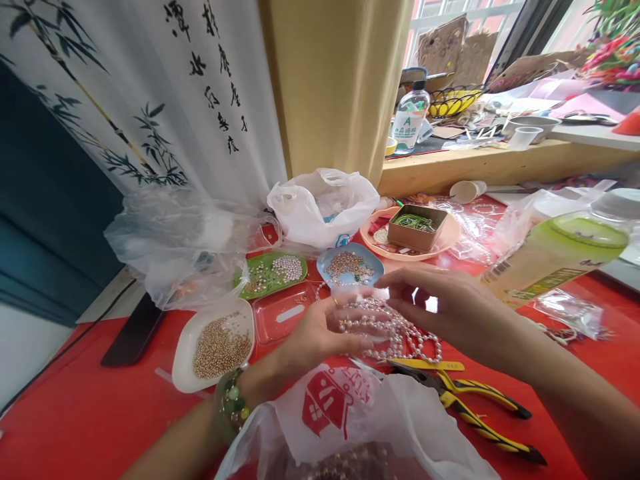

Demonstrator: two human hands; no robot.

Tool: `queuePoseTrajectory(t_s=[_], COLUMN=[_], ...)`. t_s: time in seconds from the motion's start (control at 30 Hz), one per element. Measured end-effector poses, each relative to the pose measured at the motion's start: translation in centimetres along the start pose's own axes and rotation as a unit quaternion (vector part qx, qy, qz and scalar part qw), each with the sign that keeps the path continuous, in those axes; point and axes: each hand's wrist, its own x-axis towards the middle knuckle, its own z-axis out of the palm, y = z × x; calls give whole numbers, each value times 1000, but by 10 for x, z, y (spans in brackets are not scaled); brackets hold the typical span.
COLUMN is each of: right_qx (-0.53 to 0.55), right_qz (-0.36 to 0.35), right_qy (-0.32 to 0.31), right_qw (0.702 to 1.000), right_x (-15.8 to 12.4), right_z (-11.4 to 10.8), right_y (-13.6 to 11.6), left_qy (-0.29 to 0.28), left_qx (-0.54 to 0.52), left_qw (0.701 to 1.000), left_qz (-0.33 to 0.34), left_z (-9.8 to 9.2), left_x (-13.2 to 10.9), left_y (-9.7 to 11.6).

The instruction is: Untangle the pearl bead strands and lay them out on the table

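Note:
My left hand (320, 327), with a beaded bracelet (233, 400) on the wrist, bends its slightly blurred fingers around part of a pearly bead strand (407, 337). The strand lies heaped on the red table under both hands. Opposite it, my right hand (445, 303) brings its thumb and fingertips together close to the left fingers; whatever is between them is too small to make out. Just below the heap are yellow-and-black pliers (480, 407) and yellow-handled tweezers (435, 365). A white plastic bag (320, 413) with red print and beads inside is nearest to me.
A white dish (183, 360) of gold beads, a green tray (267, 262), a clear red-looking tray (265, 320) and a blue dish (325, 260) stand left and behind. A pink plate (453, 233) bears a tin (413, 235). A tilted bottle-shaped bag (555, 257) is at right; a phone (133, 333) at left.

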Motion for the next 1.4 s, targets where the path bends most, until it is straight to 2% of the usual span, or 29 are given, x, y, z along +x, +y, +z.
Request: queuePoseTrajectory(t_s=[0.13, 0.2, 0.23, 0.33, 0.37, 0.43, 0.5, 0.73, 0.87, 0.97, 1.07, 1.17, 1.2, 1.23, 1.3, 1.4], right_qx=[44, -7, -49, -160, -181, -205, -226, -263, -238, -124, 6, 93, 108, 102, 106, 122], right_qz=[29, 34, 27, -58, -98, -167, -198, -231, -240, -185, -49, 115, 142, 155, 137, 94], right_qy=[11, 26, 54, 159, 176, 172, 153, 126, 134, 162, 204, 241, 265, 292, 321, 278], right_qw=[999, 999, 997, 972, 963, 949, 942, 928, 932, 961, 978, 959, 948, 938, 931, 948], right_x=[1, 2, 2, 1, 1, -1, -2, -3, -1, 5, 15, 34, 45, 57, 87, 138], right_z=[-3, -2, 1, 13, 18, 27, 33, 37, 41, 43, 36, 17, 9, 2, -10, -15], right_y=[6, 7, 6, -1, -4, -10, -13, -16, -16, -10, 6, 33, 41, 48, 56, 50], left_qy=[50, 84, 97, 107, 103, 91, 82, 74, 57, 54, 71, 102, 107, 105, 84, 56], left_qx=[1, 22, 36, 60, 62, 75, 109, 261, 278, 232, 137, 82, 76, 72, 75, 97], left_qw=[997, 993, 992, 990, 990, 990, 986, 955, 951, 965, 985, 989, 989, 990, 993, 993], left_qz=[63, 74, 75, 71, 71, 81, 98, 122, 119, 107, 80, 73, 70, 64, 48, 39], left_z=[-5, -6, -6, -4, -2, 1, 3, 1, 1, 0, -5, -11, -12, -13, -13, -11], left_x=[3, 5, 5, 5, 4, 3, 2, -1, -2, -1, 0, 0, -1, -1, -1, -1], left_y=[-4, -6, -7, -8, -7, -6, -4, -3, -2, -1, 1, 6, 7, 8, 8, 6])
